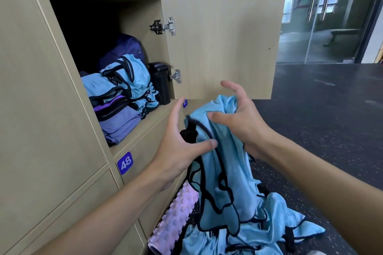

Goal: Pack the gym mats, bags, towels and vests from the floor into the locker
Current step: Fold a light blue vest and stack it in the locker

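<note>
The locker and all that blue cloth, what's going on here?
A person is packing gym gear into the open locker. Their right hand grips a light blue vest by its top, hanging above a pile of vests on the floor; the left hand touches it with the thumb. Inside already sit folded blue vests on purple cloths, a dark bag and a black container. A pink foam roller lies on the floor.

In the locker (149,119) a bag (126,47) sits behind stacked vests (122,89), a bottle (160,83) right of them. A roller (174,217) lies left of the floor pile (269,234).
</note>
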Demonstrator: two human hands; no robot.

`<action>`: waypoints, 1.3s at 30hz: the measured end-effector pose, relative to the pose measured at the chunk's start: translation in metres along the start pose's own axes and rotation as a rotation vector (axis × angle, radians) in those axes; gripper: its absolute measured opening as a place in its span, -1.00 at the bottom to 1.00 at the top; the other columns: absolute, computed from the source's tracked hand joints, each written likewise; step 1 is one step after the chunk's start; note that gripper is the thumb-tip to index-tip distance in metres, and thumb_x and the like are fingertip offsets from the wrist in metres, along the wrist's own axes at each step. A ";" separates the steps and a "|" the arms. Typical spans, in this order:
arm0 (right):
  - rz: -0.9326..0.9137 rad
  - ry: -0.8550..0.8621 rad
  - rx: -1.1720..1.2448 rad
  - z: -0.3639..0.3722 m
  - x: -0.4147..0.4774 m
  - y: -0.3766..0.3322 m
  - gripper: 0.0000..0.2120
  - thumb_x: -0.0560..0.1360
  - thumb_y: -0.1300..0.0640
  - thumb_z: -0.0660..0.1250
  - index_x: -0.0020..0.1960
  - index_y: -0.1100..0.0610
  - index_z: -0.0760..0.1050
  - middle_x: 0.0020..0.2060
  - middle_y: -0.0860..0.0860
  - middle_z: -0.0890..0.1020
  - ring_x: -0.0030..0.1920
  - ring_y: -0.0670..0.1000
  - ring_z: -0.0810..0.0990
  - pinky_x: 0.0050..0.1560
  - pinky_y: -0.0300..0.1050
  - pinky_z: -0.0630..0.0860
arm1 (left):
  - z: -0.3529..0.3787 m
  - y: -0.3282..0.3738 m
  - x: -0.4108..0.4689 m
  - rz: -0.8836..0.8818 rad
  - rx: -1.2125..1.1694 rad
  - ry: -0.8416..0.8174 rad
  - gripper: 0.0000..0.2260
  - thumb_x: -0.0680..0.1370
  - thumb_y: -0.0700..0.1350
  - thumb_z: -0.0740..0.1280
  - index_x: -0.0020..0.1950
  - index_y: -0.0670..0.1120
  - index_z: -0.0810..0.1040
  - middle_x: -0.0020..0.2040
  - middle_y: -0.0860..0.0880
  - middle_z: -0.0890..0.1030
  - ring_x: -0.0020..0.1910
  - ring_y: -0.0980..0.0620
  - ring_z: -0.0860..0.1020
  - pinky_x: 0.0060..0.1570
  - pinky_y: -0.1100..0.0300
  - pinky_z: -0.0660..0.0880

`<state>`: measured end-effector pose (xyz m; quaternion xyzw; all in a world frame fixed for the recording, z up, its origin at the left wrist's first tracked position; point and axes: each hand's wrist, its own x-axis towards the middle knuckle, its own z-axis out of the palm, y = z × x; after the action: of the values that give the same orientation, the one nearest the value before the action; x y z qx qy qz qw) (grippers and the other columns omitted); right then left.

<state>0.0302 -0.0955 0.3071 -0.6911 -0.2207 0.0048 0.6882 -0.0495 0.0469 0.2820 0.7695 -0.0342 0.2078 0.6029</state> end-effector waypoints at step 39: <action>-0.133 -0.120 -0.569 -0.041 0.008 0.003 -0.72 0.53 0.07 0.43 -0.17 0.28 0.50 -0.27 -0.06 0.56 -0.34 -0.13 0.50 -0.34 -0.32 0.41 | -0.059 0.016 0.034 -0.064 0.551 -0.149 -0.98 0.51 -0.11 0.46 -0.12 -0.02 0.68 -0.04 -0.08 0.62 -0.05 0.17 0.54 -0.04 0.29 0.40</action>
<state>0.0510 -0.1316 0.3087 -0.8387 -0.2982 -0.0616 0.4515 -0.0400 0.1044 0.3200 0.9181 0.0037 0.1331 0.3732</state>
